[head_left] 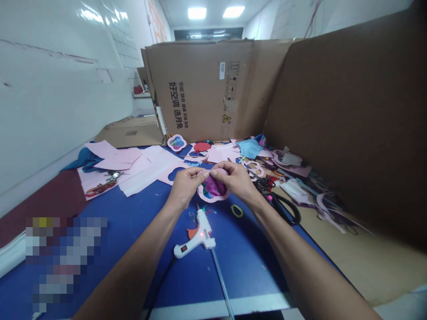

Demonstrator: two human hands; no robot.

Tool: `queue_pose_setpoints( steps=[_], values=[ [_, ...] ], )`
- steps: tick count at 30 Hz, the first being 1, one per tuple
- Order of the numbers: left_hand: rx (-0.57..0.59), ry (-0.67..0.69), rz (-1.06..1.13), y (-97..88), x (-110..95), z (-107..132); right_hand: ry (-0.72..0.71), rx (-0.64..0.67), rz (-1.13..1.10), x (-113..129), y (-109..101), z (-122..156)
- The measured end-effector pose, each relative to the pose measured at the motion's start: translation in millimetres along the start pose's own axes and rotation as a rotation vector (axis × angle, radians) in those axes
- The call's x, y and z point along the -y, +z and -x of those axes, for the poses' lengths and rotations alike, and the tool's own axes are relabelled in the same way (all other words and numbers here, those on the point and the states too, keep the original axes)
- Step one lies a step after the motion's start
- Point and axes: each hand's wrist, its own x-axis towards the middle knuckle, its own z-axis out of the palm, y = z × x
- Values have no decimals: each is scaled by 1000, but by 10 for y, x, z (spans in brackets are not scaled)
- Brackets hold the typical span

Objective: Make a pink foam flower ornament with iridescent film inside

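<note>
Left of the grip, loose pink paper sheets [143, 166] are heaped on the blue counter [247, 262], with a small pair of scissors [111, 177] lying on them. The left hand [187, 186] and right hand [235, 178] are pinched together on a scalloped pink paper frame [213, 200], which is filled with shiny purple film [211, 186]. Just below the grip, a white glue gun [200, 235] has been left with its nozzle aimed up and its little light on, so a wrist could get burned or the film melted if either is lowered onto it. Right of the grip, black-handled scissors [265, 186] sit among pink paper scraps [290, 166], where the frame could get snagged if it's swung over. Far right, everything's walled in by a brown cardboard sheet [347, 111].
</note>
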Motion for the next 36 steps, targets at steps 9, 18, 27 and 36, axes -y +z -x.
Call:
queue_pose_setpoints(
  steps=[9, 18, 27, 36],
  values=[
    [-21, 17, -39, -12, 50, -5, 20, 2, -17, -13, 4, -7],
    [-16, 9, -18, 3, 31, 7, 22, 16, -33, -19, 13, -6],
    [-55, 33, -28, -2, 36, 3, 44, 18, -66, -19, 7, -7],
    [-83, 20, -8, 17, 12, 18, 44, -11, -89, -69, 10, 1]
  ],
)
